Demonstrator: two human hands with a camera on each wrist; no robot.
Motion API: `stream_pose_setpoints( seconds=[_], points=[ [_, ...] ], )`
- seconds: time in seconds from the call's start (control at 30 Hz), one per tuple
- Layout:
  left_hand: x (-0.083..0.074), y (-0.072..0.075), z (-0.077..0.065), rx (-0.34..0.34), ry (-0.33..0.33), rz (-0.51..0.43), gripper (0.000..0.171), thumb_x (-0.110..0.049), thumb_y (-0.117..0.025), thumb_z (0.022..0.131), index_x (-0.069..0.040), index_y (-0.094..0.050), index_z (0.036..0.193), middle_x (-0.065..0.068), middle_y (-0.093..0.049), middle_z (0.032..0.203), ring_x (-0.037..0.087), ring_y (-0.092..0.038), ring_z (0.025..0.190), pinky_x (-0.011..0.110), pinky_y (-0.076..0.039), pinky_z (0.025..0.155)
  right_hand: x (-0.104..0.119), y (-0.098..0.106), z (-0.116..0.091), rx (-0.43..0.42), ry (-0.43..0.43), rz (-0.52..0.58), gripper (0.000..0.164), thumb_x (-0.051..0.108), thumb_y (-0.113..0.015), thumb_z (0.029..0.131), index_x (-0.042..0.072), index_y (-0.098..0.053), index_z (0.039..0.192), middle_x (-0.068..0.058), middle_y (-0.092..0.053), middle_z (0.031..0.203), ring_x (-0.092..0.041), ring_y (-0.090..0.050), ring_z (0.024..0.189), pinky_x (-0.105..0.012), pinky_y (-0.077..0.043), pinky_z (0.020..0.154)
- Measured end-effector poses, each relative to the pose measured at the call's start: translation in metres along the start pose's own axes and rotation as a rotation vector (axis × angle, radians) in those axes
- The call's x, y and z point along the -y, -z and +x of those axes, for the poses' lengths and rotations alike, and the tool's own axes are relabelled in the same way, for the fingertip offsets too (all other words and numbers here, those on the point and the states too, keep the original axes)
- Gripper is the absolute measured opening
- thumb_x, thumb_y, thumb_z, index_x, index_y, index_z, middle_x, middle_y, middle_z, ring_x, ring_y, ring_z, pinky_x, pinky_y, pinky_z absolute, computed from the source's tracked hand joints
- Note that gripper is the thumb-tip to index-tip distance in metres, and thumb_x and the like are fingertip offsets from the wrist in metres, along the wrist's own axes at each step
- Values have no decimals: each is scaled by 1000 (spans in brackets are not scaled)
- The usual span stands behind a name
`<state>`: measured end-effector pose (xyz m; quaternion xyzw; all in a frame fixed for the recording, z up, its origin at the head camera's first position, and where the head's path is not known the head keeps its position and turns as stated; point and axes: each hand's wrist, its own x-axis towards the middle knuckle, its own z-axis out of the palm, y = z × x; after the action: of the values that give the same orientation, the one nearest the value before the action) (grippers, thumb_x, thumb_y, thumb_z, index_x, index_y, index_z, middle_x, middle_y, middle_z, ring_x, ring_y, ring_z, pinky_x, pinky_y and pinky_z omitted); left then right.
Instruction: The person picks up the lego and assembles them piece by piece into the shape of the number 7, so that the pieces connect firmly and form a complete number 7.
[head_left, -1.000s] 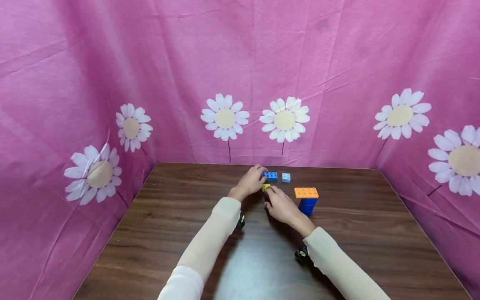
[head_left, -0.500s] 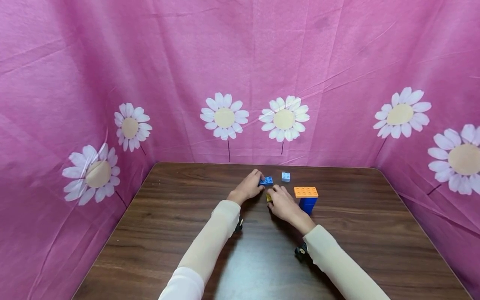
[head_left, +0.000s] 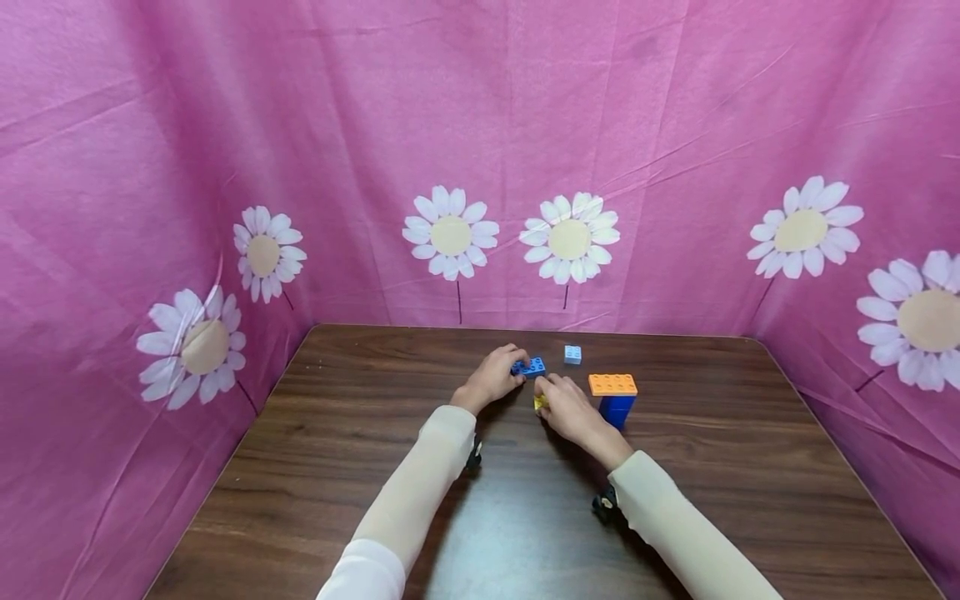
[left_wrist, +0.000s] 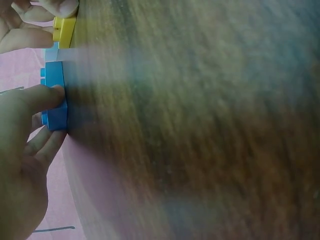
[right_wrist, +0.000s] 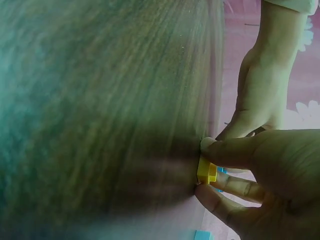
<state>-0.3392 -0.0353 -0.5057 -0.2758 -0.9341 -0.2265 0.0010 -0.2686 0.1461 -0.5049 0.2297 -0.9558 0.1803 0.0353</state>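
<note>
My left hand [head_left: 493, 377] grips a blue toy building brick [head_left: 532, 367] at its left end, with the thumb on its near side in the left wrist view. Two rows of studs show on top of that brick. Close by on the right, my right hand [head_left: 567, 407] pinches a small yellow building brick [right_wrist: 206, 170] between thumb and fingers, low at the table top. The fingers cover much of the yellow brick in the head view. Just right of my right hand stands a stack of dark blue bricks [head_left: 617, 410] topped by an orange brick [head_left: 612, 384].
A small light blue brick [head_left: 572, 355] lies behind my hands, near the far edge of the brown wooden table [head_left: 337, 450]. Pink cloth [head_left: 510, 100] printed with white daisies hangs along the back and both sides.
My left hand has drawn the blue brick nearer and a little left. The yellow brick has come nearer too, in my right hand. The orange-topped stack has stayed put.
</note>
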Motion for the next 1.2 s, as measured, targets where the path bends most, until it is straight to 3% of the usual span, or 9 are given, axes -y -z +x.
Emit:
stream_pose_setpoints(
  seconds=[0.3, 0.63, 0.93, 1.2],
  points=[
    [1, -2, -3, -66, 17, -142, 22, -11, -75, 100, -9, -76, 122, 8, -70, 129, 25, -68, 122, 38, -56, 107, 1, 3, -1, 15, 2, 7, 20, 6, -85, 90, 8, -67, 100, -13, -70, 103, -30, -64, 92, -50, -59, 82],
    [1, -7, -7, -152, 23, -290, 22, -10, -74, 98, -4, -78, 119, 10, -72, 119, 25, -69, 113, 36, -57, 100, 1, 3, -4, -1, 10, 55, 20, 9, -87, 89, 9, -69, 98, -9, -70, 97, -26, -66, 90, -47, -58, 79],
    [0, -12, -11, -241, 174, -515, 22, -19, -72, 101, -5, -78, 116, 11, -71, 120, 26, -69, 110, 36, -56, 97, 0, 2, -4, -21, 2, 54, 21, 9, -87, 87, 9, -69, 97, -8, -70, 95, -27, -66, 90, -48, -58, 80],
    [-2, -8, -18, -283, 195, -712, 19, -22, -69, 105, -13, -78, 119, 9, -77, 121, 23, -72, 109, 33, -60, 88, 1, 3, -3, -6, -19, 65, 18, 9, -87, 89, 8, -71, 98, -8, -70, 94, -25, -66, 88, -47, -58, 80]
  ],
)
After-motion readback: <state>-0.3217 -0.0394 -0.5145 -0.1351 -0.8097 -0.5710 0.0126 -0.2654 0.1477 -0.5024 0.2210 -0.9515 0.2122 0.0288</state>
